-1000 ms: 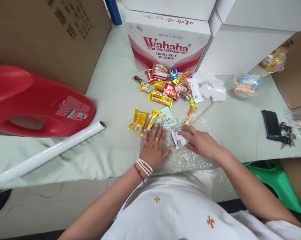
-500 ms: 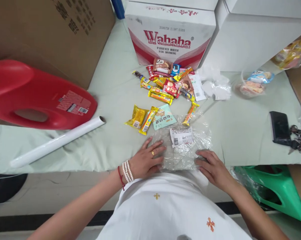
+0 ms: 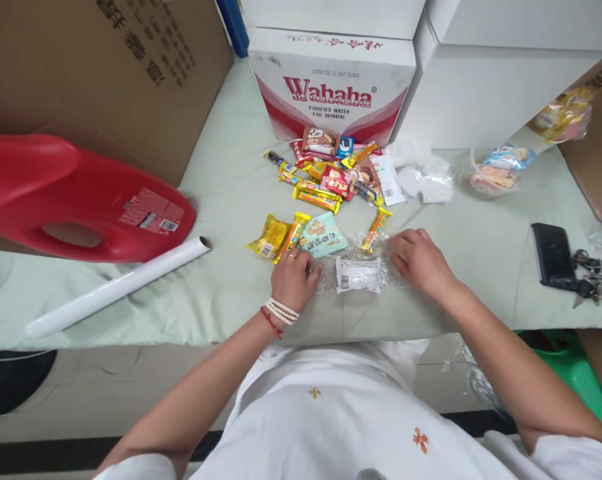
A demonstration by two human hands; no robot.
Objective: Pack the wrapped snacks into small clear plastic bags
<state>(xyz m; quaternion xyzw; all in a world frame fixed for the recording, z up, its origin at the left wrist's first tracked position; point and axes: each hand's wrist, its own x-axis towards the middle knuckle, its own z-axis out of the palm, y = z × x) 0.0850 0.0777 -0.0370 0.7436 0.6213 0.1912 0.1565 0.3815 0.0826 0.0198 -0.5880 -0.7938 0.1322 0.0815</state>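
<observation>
Red jug [image 3: 81,200], white paper roll [image 3: 115,288], Wahaha box [image 3: 331,87], phone [image 3: 552,255], keys [image 3: 588,283]

The clear plastic bag [image 3: 328,279] lies on the counter [image 3: 231,200] just below the middle of the frame, gathered into a narrow, crinkled band running left to right. A white barcode label [image 3: 359,275] sits face up at its centre, slightly tilted.
</observation>
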